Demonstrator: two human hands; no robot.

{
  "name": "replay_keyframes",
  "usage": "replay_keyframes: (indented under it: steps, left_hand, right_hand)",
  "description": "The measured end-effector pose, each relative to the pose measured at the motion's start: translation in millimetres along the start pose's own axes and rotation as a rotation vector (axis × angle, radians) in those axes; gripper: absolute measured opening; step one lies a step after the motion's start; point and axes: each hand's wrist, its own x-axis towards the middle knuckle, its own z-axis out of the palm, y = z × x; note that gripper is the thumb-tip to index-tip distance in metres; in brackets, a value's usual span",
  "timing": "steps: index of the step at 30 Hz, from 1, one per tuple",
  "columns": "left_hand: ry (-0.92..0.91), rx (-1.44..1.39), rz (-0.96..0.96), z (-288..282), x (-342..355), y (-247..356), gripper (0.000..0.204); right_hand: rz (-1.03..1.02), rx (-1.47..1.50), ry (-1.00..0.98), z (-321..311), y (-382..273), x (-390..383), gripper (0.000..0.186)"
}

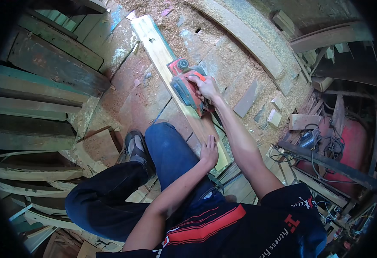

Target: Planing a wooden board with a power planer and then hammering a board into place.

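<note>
A long pale wooden board [156, 48] runs from the upper middle down toward my body, slanting to the right. On its middle sits a red and black electric hand planer [187, 92]. My right hand [205, 89] is wrapped round the planer's rear handle, fingers closed. Nearer to me, my left hand [209, 152] lies flat on the near part of the board, its fingers stretched out and pointing away from me. The planer's underside against the board is hidden.
Stacked timbers [46, 64] stand along the left. Sawdust and offcuts cover the tiled floor; a curved plank [244, 34] lies at the upper right. To the right are a red tank-like object [347, 150] and tangled cables [332, 146]. My bent knee [160, 133] is beside the board.
</note>
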Motion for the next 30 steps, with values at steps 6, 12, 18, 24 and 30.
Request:
replay_keyframes:
  steps: [6, 12, 18, 24, 30]
  left_hand:
    - [-0.149, -0.054, -0.05, -11.8, -1.6, -6.3, 0.058]
    - [-0.145, -0.092, -0.064, -8.5, 3.1, -7.1, 0.053]
    - [-0.085, -0.097, -0.006, -20.0, -6.1, -14.5, 0.048]
    - [0.124, -0.31, -0.415, -33.8, -1.0, -40.7, 0.028]
    - [0.112, -0.36, -0.633, -35.0, 23.2, -67.6, 0.028]
  right_hand:
    - [-0.054, 0.068, 0.03, 3.8, -16.4, 0.3, 0.034]
    - [-0.03, 0.068, 0.025, 5.6, -23.0, 5.4, 0.034]
    - [-0.04, 0.045, 0.036, 5.4, -19.4, 11.4, 0.035]
    - [-0.048, 0.055, 0.024, 9.1, -29.2, 9.2, 0.034]
    - [-0.078, 0.068, 0.028, 7.1, -29.2, 14.4, 0.034]
